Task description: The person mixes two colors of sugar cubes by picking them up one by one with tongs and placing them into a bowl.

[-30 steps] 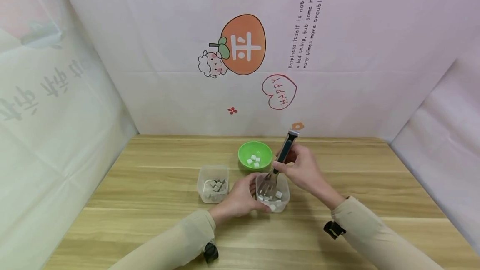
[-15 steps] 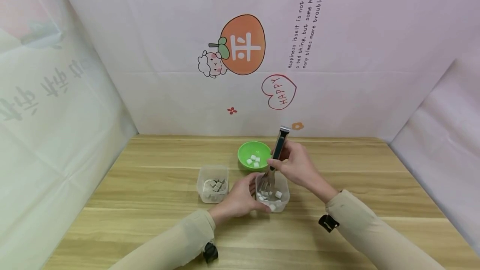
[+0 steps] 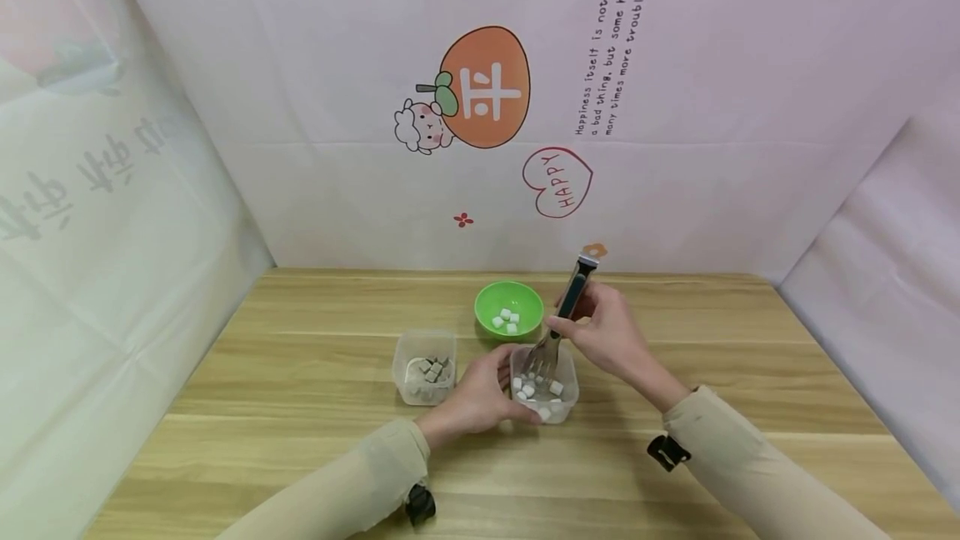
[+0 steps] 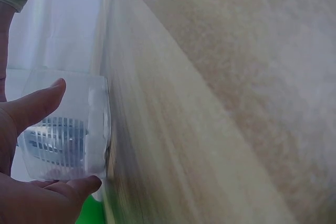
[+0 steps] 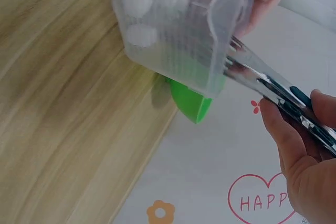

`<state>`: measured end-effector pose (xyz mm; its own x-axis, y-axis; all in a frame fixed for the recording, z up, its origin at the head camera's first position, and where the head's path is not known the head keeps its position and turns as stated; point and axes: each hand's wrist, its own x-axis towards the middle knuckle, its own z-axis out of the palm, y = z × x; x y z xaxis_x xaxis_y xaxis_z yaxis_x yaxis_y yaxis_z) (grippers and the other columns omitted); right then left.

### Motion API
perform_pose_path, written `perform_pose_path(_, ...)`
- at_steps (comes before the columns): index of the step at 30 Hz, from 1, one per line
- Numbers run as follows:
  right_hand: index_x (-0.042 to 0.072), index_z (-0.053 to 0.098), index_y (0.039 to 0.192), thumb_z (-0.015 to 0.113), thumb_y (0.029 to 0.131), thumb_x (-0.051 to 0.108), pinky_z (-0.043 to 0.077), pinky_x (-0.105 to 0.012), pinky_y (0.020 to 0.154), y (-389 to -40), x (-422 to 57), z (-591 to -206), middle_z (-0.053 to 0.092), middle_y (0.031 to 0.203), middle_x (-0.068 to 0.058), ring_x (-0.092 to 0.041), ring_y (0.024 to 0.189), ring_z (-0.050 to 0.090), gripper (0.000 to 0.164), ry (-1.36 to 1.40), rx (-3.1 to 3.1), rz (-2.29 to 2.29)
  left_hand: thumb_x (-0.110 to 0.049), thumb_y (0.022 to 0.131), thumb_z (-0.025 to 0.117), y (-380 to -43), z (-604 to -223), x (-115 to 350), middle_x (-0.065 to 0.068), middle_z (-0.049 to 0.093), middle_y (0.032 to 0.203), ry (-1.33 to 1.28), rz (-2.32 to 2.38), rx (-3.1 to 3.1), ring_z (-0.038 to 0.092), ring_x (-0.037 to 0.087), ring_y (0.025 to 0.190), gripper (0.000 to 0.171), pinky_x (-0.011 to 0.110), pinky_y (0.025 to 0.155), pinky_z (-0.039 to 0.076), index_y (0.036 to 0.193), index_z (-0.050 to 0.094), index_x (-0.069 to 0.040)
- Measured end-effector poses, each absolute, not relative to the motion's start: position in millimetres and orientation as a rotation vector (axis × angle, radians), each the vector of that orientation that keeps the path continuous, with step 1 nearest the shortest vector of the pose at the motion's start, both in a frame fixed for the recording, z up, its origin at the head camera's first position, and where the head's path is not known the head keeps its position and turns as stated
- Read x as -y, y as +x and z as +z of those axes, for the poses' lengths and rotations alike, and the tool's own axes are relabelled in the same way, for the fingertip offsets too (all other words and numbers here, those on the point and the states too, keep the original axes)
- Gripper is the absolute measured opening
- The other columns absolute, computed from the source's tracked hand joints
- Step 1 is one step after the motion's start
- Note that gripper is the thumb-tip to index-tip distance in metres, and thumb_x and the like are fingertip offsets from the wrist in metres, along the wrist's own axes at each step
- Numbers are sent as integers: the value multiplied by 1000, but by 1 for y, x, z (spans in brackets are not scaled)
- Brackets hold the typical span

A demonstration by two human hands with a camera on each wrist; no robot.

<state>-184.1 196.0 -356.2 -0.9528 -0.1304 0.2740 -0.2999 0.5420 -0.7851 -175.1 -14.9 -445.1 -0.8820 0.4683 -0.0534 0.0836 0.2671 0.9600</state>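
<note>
My left hand (image 3: 480, 398) grips a clear plastic box (image 3: 572, 397) from its left side, thumb on the near wall. Several white cubes (image 3: 556, 388) lie in the box. Pinched in my right hand (image 3: 611, 338) is a pair of metal tongs (image 3: 576, 288) with dark handle panels, tilted with its slotted, fork-like head down in the box. Both arms of the tongs (image 5: 278, 90) show in the right wrist view, between thumb and fingers. Through the box wall (image 4: 79, 95), the left wrist view shows the slotted head. Whether it holds a cube, I cannot tell.
Just behind the box stands a green bowl (image 3: 531, 305) with several white cubes in it. To the left is a second clear box (image 3: 405, 350) holding several greyish cubes (image 3: 432, 372). A printed cloth wall (image 3: 360, 207) rises behind the wooden table (image 3: 315, 340).
My right hand first swung the tongs left and more upright, then back right and slightly up. More white cubes now show in the box's left part. My left hand keeps its hold.
</note>
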Motion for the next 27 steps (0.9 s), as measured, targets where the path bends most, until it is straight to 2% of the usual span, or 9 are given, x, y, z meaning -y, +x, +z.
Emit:
perform_pose_path(4,1,68,102,83,87,0,60,-30,64,-183,-195,-364,71,84,-6,-23,79,70,22,399,2565,1366,-4,68,99,-174,-444,14,19,49,157,494,1643,-2226,50,33,143,106,43,120,41,157,41,-3)
perform_pose_path(9,-1,67,105,85,85,-3,64,-32,71,-182,-194,-368,71,89,-6,-21,81,70,27,446,2549,1363,-5,68,99,-174,-445,14,19,48,157,505,1637,-2231,49,34,143,106,43,121,40,157,42,-3)
perform_pose_path(18,3,67,108,93,77,0,64,-42,79,-179,-196,-358,72,97,-7,-27,91,72,40,487,2677,1328,-4,67,99,-175,-444,16,16,55,152,528,1660,-2208,53,31,140,103,41,119,43,155,44,-4)
perform_pose_path(23,4,70,103,95,75,3,65,-44,81,-179,-197,-356,73,95,-2,-26,91,74,37,565,2715,1303,-2,68,98,-175,-444,16,15,57,150,545,1682,-2192,54,30,139,102,40,119,43,154,44,-4)
perform_pose_path(27,4,70,100,93,78,3,65,-43,79,-180,-198,-356,73,91,-2,-24,87,75,31,616,2711,1296,-2,67,98,-176,-444,16,15,56,151,552,1676,-2198,53,30,140,102,39,119,43,154,44,-4)
